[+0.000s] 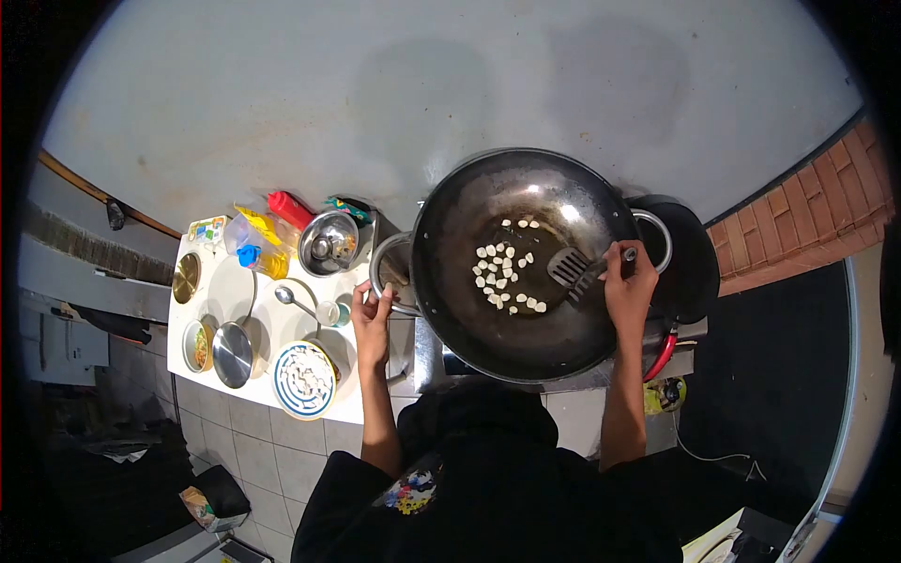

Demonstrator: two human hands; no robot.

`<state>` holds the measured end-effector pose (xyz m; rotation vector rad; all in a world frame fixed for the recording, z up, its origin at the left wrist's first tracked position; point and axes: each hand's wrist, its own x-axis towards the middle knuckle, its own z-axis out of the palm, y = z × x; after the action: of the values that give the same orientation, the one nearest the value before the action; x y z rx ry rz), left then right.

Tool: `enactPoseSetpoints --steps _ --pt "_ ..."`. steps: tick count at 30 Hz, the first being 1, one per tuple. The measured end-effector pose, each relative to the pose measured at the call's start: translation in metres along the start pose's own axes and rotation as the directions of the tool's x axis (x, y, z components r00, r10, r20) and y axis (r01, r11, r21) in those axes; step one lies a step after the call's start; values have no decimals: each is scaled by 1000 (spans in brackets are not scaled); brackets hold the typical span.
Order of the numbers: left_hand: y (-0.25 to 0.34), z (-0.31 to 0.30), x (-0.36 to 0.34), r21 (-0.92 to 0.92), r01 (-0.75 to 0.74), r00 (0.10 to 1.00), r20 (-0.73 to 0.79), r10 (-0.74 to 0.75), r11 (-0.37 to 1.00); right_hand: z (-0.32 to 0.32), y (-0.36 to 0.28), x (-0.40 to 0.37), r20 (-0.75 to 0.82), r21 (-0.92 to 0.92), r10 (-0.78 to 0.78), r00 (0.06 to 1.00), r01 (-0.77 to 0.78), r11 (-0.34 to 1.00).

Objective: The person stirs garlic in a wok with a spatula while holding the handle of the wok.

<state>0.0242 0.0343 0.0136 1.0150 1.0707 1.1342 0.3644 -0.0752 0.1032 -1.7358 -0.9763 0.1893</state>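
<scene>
A large dark wok sits on a stove in front of me, with several small pale pieces frying at its centre. My right hand grips the handle of a slotted metal spatula, whose blade rests inside the wok beside the pieces. My left hand holds the wok's left loop handle. The wok's right loop handle shows past my right hand.
A white counter to the left carries a blue-rimmed plate of pale pieces, a steel bowl, a ladle, a pot lid, small tins, and red and yellow bottles. A black pan sits right of the wok. Tiled floor lies below.
</scene>
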Motion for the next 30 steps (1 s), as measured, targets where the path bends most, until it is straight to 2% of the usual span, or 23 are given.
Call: enactPoseSetpoints --steps 3,6,8,11,12,14,18,20,21,24,25,27,28,30 --pt "0 -1 0 -17 3 1000 4 -3 1000 1 6 2 -20 -23 11 1000 -12 1000" --pt "0 0 -2 -18 0 1000 7 0 1000 6 8 2 24 65 33 999 -34 997" --pt "0 1 0 -18 -10 1000 2 10 1000 12 12 2 9 262 21 1000 -23 965" --pt "-1 -1 -1 -17 -16 1000 3 16 1000 11 8 0 -8 338 8 1000 -5 941" --pt "0 -1 -1 -17 -15 1000 2 15 1000 10 7 1 -6 341 9 1000 -6 940" --pt "2 2 -3 -23 -22 1000 4 22 999 6 8 2 -8 120 -32 999 33 992" --pt "0 0 -2 -5 -8 1000 1 8 1000 3 11 3 -28 44 -13 1000 14 999" --pt "0 0 -2 -13 -10 1000 9 10 1000 5 9 4 -28 30 67 997 -66 997" --pt "1 1 -2 -11 -7 1000 12 7 1000 7 9 4 -31 29 71 997 -70 997" --pt "3 2 -3 20 3 1000 1 -3 1000 15 10 3 85 293 -10 996 -16 956" --pt "2 2 -2 5 -5 1000 9 5 1000 15 9 2 85 295 -11 996 -15 955" --pt "3 1 -3 -10 -12 1000 8 12 1000 15 8 0 44 424 -60 997 35 905" --pt "5 2 -4 15 -4 1000 2 4 1000 13 6 -1 47 426 -61 997 35 904" --pt "6 2 -3 41 3 1000 0 -3 999 6 4 0 70 310 -21 997 -2 951"
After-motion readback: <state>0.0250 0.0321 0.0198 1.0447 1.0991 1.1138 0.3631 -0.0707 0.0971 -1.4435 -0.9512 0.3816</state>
